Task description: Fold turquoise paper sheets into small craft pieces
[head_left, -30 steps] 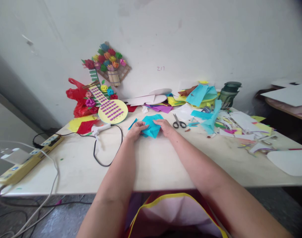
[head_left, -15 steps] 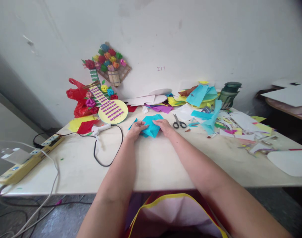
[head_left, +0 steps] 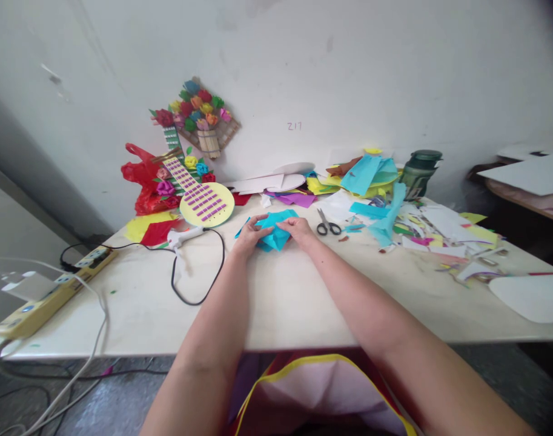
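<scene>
A folded piece of blue paper (head_left: 278, 233) is between my hands, just above the white table (head_left: 294, 303). My left hand (head_left: 251, 235) grips its left side, thumb on top and fingers slightly raised. On the right side, my right hand (head_left: 298, 230) pinches the paper between thumb and forefinger. More blue paper peeks out behind the left fingers. Black-handled scissors (head_left: 328, 226) lie close by on the right of my right hand. To the left rests a white glue gun (head_left: 185, 236) with a black cord.
Paper scraps (head_left: 440, 233) and a dark green bottle (head_left: 421, 172) are at the right. A yellow paper guitar (head_left: 208, 206), paper flowers (head_left: 198, 106) and a red plastic bag (head_left: 142, 181) stand against the wall. A power strip (head_left: 53, 297) with cables lies along the left edge.
My left fingers have lifted and spread a little over the paper. My right hand has shifted slightly left along it, and the paper's lower corner has moved slightly.
</scene>
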A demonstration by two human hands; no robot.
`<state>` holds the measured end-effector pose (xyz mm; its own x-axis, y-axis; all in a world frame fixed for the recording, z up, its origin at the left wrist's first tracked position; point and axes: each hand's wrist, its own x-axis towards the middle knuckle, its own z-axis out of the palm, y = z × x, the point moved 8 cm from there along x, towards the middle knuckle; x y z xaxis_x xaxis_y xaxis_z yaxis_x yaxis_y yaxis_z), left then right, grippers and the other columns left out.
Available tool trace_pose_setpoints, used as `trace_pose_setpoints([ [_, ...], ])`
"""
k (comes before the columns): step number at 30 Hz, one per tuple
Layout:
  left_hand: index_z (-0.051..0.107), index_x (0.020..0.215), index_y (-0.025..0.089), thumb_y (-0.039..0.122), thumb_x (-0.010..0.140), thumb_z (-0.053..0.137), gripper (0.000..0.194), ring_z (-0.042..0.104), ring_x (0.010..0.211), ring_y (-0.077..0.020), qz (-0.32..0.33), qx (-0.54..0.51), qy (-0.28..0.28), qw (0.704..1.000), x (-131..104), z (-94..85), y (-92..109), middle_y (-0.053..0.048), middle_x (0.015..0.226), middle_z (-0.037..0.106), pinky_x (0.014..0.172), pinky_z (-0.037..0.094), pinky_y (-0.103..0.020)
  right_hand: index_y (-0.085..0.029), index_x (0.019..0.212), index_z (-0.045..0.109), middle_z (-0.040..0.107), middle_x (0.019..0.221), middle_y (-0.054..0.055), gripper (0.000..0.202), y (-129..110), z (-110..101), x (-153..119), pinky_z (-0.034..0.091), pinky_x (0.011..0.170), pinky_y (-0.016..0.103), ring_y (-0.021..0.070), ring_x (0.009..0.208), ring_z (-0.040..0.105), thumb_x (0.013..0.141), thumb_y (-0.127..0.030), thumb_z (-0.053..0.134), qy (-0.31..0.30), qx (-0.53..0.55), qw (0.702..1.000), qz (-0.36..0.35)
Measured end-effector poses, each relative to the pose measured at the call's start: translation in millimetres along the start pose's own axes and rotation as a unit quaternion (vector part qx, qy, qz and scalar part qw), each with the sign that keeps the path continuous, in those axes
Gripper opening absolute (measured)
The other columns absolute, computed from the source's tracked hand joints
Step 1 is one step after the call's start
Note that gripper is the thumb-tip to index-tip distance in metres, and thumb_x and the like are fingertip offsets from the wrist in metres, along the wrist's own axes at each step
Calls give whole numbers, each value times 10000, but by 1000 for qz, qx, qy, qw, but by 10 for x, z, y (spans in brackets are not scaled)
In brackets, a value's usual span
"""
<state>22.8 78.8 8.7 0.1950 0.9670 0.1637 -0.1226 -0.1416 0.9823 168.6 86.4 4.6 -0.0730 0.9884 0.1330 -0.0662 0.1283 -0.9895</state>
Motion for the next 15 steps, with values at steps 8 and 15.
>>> trace_pose_setpoints([
  [8, 576, 1154, 162, 316, 518, 822, 700, 539, 528, -91, 30, 10, 5, 999, 33, -24, 34, 37, 624, 613, 547, 420, -218, -193, 563, 551, 502, 486, -26, 388, -2, 14, -7, 406, 436, 265, 121, 469, 476, 590, -551, 699, -17, 1, 1000, -7],
  [15, 558, 1245, 206, 311, 618, 731, 659, 411, 460, -58, 40, 30, 1, 999, -13, -13, 111, 74, 547, 493, 470, 317, -191, -196, 589, 586, 552, 463, -4, 313, 39, -27, 15, 408, 422, 290, 136, 407, 488, 595, -471, 734, 1, -9, 1000, 25],
])
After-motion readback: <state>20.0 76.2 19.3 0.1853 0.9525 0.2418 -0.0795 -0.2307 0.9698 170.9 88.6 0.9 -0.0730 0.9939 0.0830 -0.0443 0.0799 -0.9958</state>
